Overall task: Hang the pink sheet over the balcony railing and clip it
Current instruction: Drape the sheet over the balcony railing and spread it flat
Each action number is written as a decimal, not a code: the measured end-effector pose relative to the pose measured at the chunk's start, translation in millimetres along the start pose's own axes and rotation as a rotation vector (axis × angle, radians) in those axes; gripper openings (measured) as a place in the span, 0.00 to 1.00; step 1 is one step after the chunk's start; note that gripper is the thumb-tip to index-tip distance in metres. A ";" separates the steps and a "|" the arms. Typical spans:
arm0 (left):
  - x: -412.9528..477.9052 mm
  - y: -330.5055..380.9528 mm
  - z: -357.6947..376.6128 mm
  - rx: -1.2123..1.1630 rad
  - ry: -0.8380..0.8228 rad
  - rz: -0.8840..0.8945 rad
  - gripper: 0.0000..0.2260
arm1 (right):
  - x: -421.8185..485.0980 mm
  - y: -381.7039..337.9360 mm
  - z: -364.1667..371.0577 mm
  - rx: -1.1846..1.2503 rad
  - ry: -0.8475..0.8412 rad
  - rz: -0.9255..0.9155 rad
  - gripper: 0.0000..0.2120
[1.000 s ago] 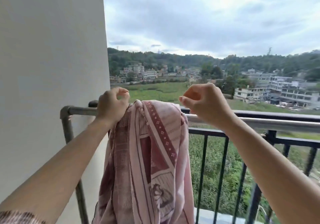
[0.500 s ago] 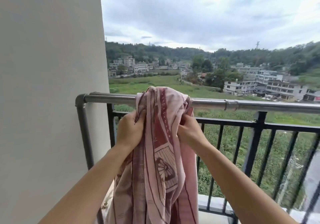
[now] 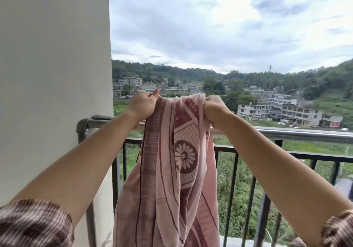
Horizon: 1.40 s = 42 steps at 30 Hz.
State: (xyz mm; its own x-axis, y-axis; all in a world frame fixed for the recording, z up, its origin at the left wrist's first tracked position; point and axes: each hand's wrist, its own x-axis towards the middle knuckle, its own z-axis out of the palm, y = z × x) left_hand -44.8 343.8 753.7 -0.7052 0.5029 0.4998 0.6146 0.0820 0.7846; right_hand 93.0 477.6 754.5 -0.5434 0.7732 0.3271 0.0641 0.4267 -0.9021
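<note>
The pink sheet [image 3: 168,180], patterned with dark red bands and a white flower, hangs bunched in a long fold in front of the balcony railing [image 3: 298,135]. My left hand [image 3: 142,104] grips its top left edge and my right hand [image 3: 214,110] grips its top right edge. Both fists hold the cloth raised above the metal top rail. The sheet's lower end runs out of view at the bottom. No clip is visible.
A white wall [image 3: 53,75] stands at the left, where the rail bends down at a pipe elbow [image 3: 84,125]. Black vertical bars [image 3: 232,193] run below the rail. Beyond lie fields, buildings and hills.
Both hands have lifted the sheet's top from below the rail to above it, with the cloth stretched a little wider between them. One second ago the right hand was off the cloth.
</note>
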 end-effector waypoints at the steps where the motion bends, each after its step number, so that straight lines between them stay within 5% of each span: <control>1: 8.3 2.9 -4.1 0.022 0.073 -0.018 0.20 | 8.4 -4.9 -7.7 -0.067 0.038 -0.023 0.11; 6: 41.1 -4.3 -21.5 0.038 0.304 -0.128 0.21 | 35.4 -45.6 -59.8 -0.506 0.246 -0.248 0.18; 12: 44.7 -62.3 -52.8 0.193 0.387 -0.388 0.24 | 38.5 -11.6 -105.9 -0.804 0.325 -0.207 0.17; 17: 20.8 -60.0 -17.1 0.446 0.250 -0.232 0.19 | 22.7 23.7 -68.9 -0.856 -0.009 -0.131 0.18; 22: 27.5 -56.0 -35.5 0.336 0.366 -0.106 0.13 | 29.4 31.2 -92.9 -0.785 0.141 -0.110 0.18; 24: 35.4 -56.5 -53.4 0.452 0.364 -0.054 0.16 | 28.5 34.3 -95.3 -0.842 0.215 -0.168 0.17; 27: 34.3 -65.7 -57.2 0.713 0.111 -0.130 0.32 | 23.8 39.0 -84.6 -0.828 0.223 -0.209 0.16; 32: 11.5 -51.5 -19.8 0.991 0.101 -0.254 0.23 | 19.6 37.2 -87.2 -0.622 0.083 -0.116 0.16; 34: -5.4 -27.5 0.3 1.002 0.159 -0.084 0.20 | 18.0 36.7 -98.8 -0.461 0.048 -0.049 0.11; 38: -68.1 19.9 67.9 0.512 0.119 0.519 0.14 | 13.2 43.0 -120.1 -0.163 -0.023 0.067 0.09; 42: -121.8 52.5 145.5 0.620 -0.003 0.655 0.27 | 13.7 47.3 -126.8 0.130 -0.082 0.176 0.05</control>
State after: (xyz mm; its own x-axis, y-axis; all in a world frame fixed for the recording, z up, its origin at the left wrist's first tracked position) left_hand 124.9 412.1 680.6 -0.1464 0.6139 0.7757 0.9738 0.2273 0.0039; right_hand 194.8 567.9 752.1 -0.6000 0.7872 0.1426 0.0579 0.2205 -0.9737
